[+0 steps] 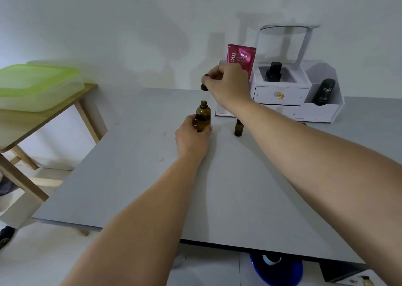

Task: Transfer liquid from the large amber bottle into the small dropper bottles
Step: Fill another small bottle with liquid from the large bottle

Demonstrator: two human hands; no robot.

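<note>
The large bottle [203, 117] stands upright on the tabletop [195, 187], toward its far middle, with the left grip [191, 137] around it from the near side. Directly above its neck, apart from it, the right grip [226, 83] holds what seems to be the cap [204, 87]. A small dropper bottle [238, 129] stands just right of the large one. Behind both, against the wall, sits a drawer organiser [282, 102], with a pouch [240, 56] at its left end. Left of the tabletop, a side table [43, 116] carries a lidded box [37, 85].

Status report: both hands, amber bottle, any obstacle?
Left hand grips large amber bottle, uncapped. Right hand pinches black cap above it. Small dropper bottle upright nearby, partly behind right forearm.
</note>
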